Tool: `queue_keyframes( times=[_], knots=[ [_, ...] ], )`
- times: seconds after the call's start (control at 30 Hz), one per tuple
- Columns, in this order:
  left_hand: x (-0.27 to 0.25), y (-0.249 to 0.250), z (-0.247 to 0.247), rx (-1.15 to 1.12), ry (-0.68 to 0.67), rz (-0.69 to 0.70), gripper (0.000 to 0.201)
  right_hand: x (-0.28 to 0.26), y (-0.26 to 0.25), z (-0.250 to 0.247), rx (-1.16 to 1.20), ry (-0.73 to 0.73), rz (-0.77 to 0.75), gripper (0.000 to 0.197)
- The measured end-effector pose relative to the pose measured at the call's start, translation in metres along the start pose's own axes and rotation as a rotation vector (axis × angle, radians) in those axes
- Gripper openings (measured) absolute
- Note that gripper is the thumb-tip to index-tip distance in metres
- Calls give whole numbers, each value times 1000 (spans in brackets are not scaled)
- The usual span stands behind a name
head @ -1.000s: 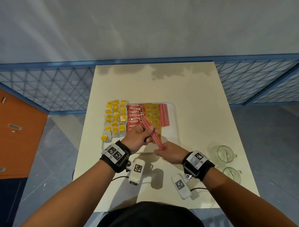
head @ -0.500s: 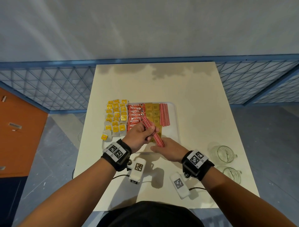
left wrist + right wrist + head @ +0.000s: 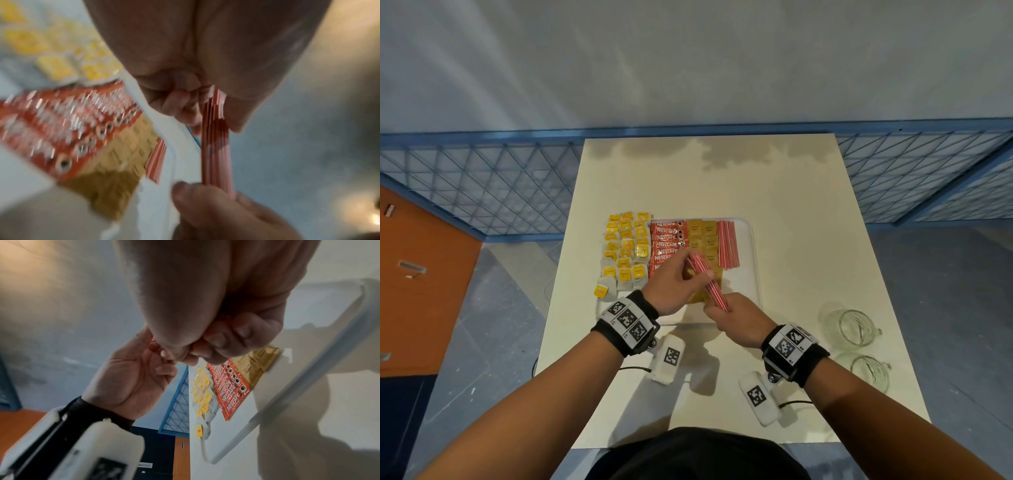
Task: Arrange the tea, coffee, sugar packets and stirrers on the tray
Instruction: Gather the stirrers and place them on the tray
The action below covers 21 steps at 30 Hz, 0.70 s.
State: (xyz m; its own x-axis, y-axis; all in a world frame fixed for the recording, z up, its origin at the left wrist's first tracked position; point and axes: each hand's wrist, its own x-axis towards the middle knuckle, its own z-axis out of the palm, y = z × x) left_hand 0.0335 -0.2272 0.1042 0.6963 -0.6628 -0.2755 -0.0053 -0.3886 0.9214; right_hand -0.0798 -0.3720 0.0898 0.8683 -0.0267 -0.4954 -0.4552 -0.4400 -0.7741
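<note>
- Head view: two glass cups (image 3: 854, 329) stand on the table (image 3: 791, 205), right of the white tray (image 3: 751, 274). On the tray, left to right: red coffee sachets (image 3: 666, 236), brown sugar packets (image 3: 703, 236), a row of stirrers (image 3: 727, 244). Yellow tea bags (image 3: 625, 250) lie at its left edge.
- Left hand (image 3: 671, 287) and right hand (image 3: 736, 320) pinch a striped stirrer bundle (image 3: 707, 284) above the tray's near part.
- Left wrist view: fingers (image 3: 179, 104) grip the bundle's (image 3: 214, 146) top.
- Right wrist view: curled fingers (image 3: 242, 335) hide the bundle.

- A cream table (image 3: 774, 192) stood against a blue mesh fence (image 3: 482, 192).
- Two glass cups (image 3: 854, 329) sat at the table's near right edge.
- An orange cabinet (image 3: 417, 284) stood left of the table.
</note>
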Motion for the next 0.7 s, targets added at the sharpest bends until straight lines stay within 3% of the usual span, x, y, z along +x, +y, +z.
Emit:
queue_keyframes(
  times=[0.07, 0.17, 0.3, 0.43, 0.53, 0.63, 0.7],
  knots=[
    [2, 0, -8, 193, 67, 61, 55, -1, 2, -1, -2, -16, 8, 27],
    [-1, 2, -9, 307, -33, 162, 66, -1, -1, -1, 21, -40, -2, 27],
    [-4, -1, -3, 384, -109, 196, 63, 2, -9, -4, 89, -68, -33, 30],
    [-4, -2, -5, 340, -159, 187, 46, -1, -9, -8, 54, -58, -41, 30],
    [-4, -1, -8, 156, -144, 135, 33, -3, -8, -8, 26, -45, -23, 30],
    [-4, 5, -8, -157, -45, -40, 42, -2, -10, -10, 39, -20, -28, 29],
    [-6, 8, -4, -401, -47, -146, 41, -1, -12, -11, 36, -7, -58, 34]
  ],
)
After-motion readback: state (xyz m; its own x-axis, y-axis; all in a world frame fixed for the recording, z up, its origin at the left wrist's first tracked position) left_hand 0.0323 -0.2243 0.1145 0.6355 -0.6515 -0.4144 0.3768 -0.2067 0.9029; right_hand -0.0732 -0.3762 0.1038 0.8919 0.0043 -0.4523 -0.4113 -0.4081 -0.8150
